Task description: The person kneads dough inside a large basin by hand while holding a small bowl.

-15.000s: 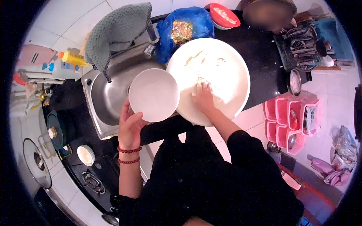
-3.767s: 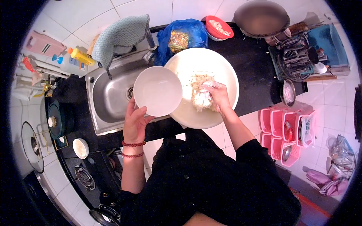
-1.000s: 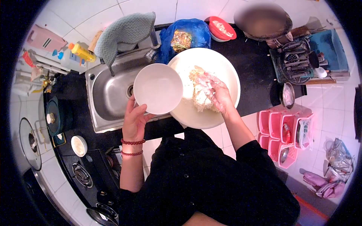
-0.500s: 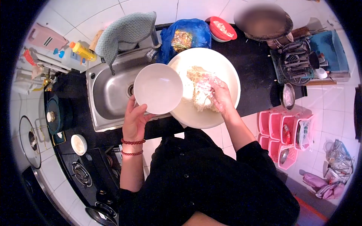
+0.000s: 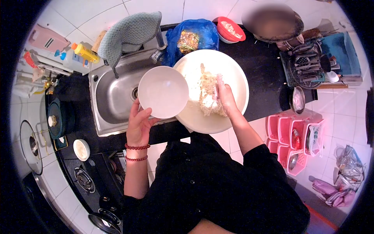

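My left hand (image 5: pixel 139 126) grips the near rim of a white bowl (image 5: pixel 163 92), thumb on the edge, and holds it tilted above the side of the sink. No contents show in the bowl. To the right is a large white basin (image 5: pixel 238 111) with a clump of floury, shaggy dough (image 5: pixel 208 95) in it. My right hand (image 5: pixel 226 96) is inside this basin at the right side of the dough. Its floury fingers are stretched out, edge-on to me, against the clump, and it is open. The bowl overlaps the basin's left rim.
A steel sink (image 5: pixel 113 99) lies left, with a grey-green cloth (image 5: pixel 130 33) over its tap. Behind the basin are a blue plastic bag (image 5: pixel 208 33) of food and a red bowl (image 5: pixel 239 36). A small white bowl (image 5: pixel 81 149) stands near the stove (image 5: pixel 83 179). Utensils (image 5: pixel 306 66) sit right.
My right hand has turned from lying over the dough, fingers spread into it, to edge-on at its right side, uncovering more of the dough. My left hand and the bowl have stayed put.
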`<state>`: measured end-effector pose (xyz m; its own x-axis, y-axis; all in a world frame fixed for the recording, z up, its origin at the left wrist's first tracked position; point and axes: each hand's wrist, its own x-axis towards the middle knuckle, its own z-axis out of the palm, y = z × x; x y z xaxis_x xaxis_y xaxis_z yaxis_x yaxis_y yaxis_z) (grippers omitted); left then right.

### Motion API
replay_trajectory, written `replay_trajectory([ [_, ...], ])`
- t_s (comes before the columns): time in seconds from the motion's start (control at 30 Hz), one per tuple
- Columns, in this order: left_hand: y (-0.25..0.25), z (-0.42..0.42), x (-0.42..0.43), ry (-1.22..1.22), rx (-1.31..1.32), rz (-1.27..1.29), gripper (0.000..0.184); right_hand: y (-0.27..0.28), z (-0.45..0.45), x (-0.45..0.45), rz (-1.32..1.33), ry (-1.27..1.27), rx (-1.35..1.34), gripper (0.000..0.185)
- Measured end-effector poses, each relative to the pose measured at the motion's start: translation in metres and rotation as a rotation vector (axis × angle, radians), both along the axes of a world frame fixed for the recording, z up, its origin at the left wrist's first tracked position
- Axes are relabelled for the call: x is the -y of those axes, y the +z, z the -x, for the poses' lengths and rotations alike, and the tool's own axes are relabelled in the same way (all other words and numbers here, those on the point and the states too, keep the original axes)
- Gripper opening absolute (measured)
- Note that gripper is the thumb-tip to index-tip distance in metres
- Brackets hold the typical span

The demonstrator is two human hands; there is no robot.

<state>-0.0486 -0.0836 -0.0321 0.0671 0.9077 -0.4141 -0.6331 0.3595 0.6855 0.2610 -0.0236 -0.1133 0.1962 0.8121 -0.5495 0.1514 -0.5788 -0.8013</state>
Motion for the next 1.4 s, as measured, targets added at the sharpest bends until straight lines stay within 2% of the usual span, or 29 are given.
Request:
replay_trajectory([
  [0.07,0.0,0.001,0.0,-0.007,0.003,0.003,0.056,-0.015,-0.001,0.0,0.012,0.099,0.067,0.048],
  [0.1,0.0,0.001,0.0,-0.008,0.004,0.003,0.056,-0.019,0.006,0.0,-0.212,0.242,0.178,0.054],
  [0.17,-0.001,0.001,-0.001,-0.01,0.001,0.006,0.056,-0.034,0.012,0.005,-0.436,0.382,0.286,0.062],
  [0.23,0.001,-0.001,-0.001,-0.015,-0.002,0.011,0.056,-0.055,0.012,0.026,-0.47,0.825,1.104,0.068],
  [0.27,0.001,-0.001,-0.001,-0.017,-0.006,0.013,0.056,-0.058,0.012,0.038,-0.451,0.906,1.149,0.076],
  [0.4,-0.004,-0.004,-0.003,-0.037,-0.016,0.033,0.056,-0.044,0.014,0.05,-0.497,0.856,1.09,0.074],
  [0.47,-0.006,-0.004,-0.006,-0.092,-0.023,0.013,0.056,-0.04,0.013,0.055,-0.585,0.908,1.147,0.061],
  [0.5,-0.004,-0.006,-0.006,-0.098,-0.022,0.013,0.056,-0.032,0.014,0.061,-0.582,0.903,1.149,0.061],
  [0.57,0.0,-0.008,-0.006,-0.12,-0.016,0.004,0.055,-0.016,0.018,0.074,-0.688,0.88,1.077,0.047],
  [0.6,0.0,-0.009,-0.007,-0.126,-0.017,0.003,0.055,-0.021,0.017,0.076,-0.686,0.875,1.078,0.047],
  [0.7,-0.001,-0.012,-0.006,-0.125,-0.018,0.004,0.055,-0.03,0.016,0.081,-0.543,0.924,1.108,0.04],
  [0.77,0.0,-0.013,-0.006,-0.118,-0.02,0.006,0.054,-0.007,0.024,0.069,-0.181,1.144,0.893,0.04],
  [0.8,0.001,-0.014,-0.006,-0.12,-0.022,0.005,0.054,0.0,0.026,0.068,-0.182,1.141,0.893,0.04],
  [0.9,0.005,-0.016,-0.004,-0.115,-0.024,-0.005,0.054,0.01,0.03,0.066,-0.327,1.003,0.759,0.046],
  [0.97,0.005,-0.016,-0.003,-0.11,-0.022,-0.014,0.055,0.012,0.031,0.061,-0.337,0.83,0.616,0.039],
  [1.0,0.005,-0.015,-0.003,-0.104,-0.024,-0.015,0.055,0.006,0.03,0.06,-0.34,0.835,0.614,0.039],
  [1.07,0.003,-0.014,0.0,-0.077,-0.035,0.006,0.055,-0.011,0.025,0.059,-0.614,0.62,0.608,0.049],
  [1.17,0.003,-0.01,0.001,-0.045,-0.025,0.014,0.054,-0.016,0.018,0.047,-0.719,0.513,0.464,0.058],
  [1.2,0.003,-0.009,0.002,-0.037,-0.024,0.015,0.054,-0.017,0.013,0.043,-0.72,0.521,0.461,0.058],
  [1.27,0.002,-0.006,0.002,-0.013,-0.029,0.03,0.054,-0.019,0.006,0.04,-0.61,0.668,0.848,0.073],
  [1.4,-0.003,0.001,0.001,-0.005,-0.032,0.026,0.054,-0.018,0.011,0.036,-0.632,0.626,0.958,0.06],
])
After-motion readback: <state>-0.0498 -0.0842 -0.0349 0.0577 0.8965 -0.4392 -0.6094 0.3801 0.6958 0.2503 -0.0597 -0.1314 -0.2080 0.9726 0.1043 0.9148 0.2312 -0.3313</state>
